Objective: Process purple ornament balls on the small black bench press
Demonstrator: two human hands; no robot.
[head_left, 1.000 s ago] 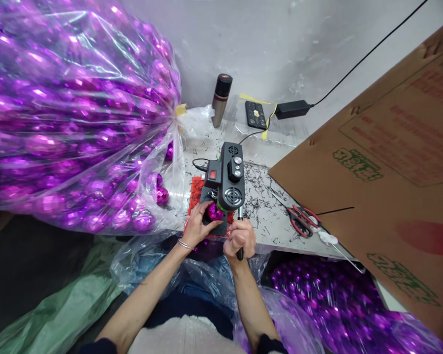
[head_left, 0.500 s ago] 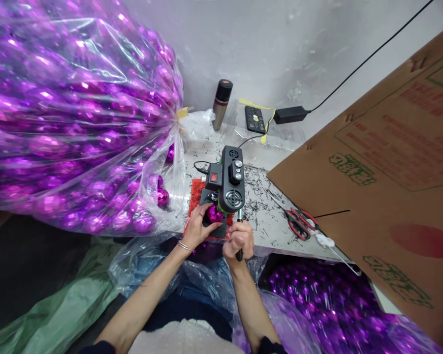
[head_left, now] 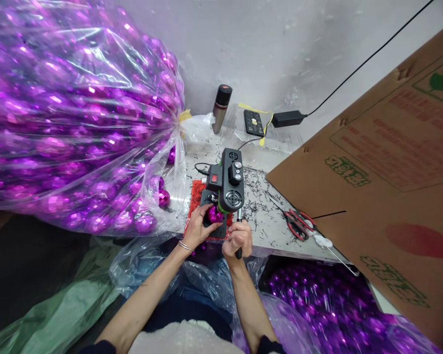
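Note:
My left hand (head_left: pixel 199 225) grips a shiny purple faceted ball ornament (head_left: pixel 214 214) between thumb and fingers. The ball sits on the base of a small black bench drill press (head_left: pixel 232 177), right under its head. Wrapped round the press's black-handled lever (head_left: pixel 239 251) is my right hand (head_left: pixel 238 240). Part of the ball is hidden by my fingers and the machine head. A red mat (head_left: pixel 196 192) lies beneath the press, on a white table (head_left: pixel 266 231) strewn with black shavings.
A big clear bag of purple balls (head_left: pixel 77 123) fills the left. Behind the press are a thermos (head_left: pixel 221 108), a phone (head_left: pixel 253 123) and a power adapter (head_left: pixel 288 118). Red-handled scissors (head_left: pixel 299 223) lie beside a large cardboard box (head_left: pixel 384 187). More purple balls (head_left: pixel 317 300) are below the table edge.
The view has shifted very slightly. Both hands keep their places on the ball and the lever, with no clear movement.

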